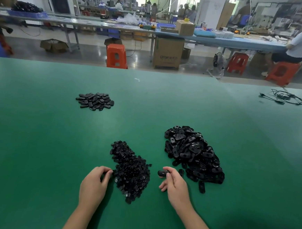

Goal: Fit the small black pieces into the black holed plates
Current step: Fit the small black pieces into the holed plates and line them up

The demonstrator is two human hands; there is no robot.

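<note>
Right hand (174,184) pinching a holed plate (162,173); left hand (95,179) curled at small-pieces pile (131,170).

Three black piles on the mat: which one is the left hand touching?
The left hand touches the middle pile of small pieces; the plate pile sits right, the third pile far off.

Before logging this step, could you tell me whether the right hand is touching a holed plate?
Touching: the head view shows the right hand pinching one holed plate.

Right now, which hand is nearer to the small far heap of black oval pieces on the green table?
Left. The left hand sits below and slightly right of the far heap; the right hand lies farther right.
</note>
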